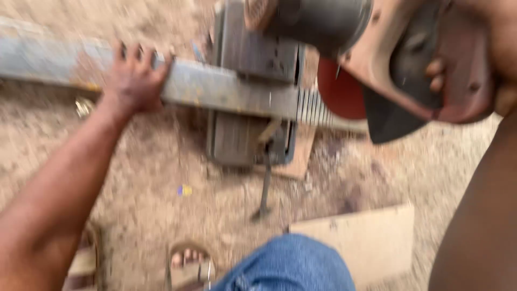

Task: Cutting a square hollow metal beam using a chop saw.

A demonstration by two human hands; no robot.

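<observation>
Sandy ground (145, 205), left hand (134, 81) on steel bar (226, 89) (blurred).

Bare sandy ground (145, 178), strewn with grit, is lit by daylight. A flat pale board (366, 242) is laid on it, lower right.
</observation>
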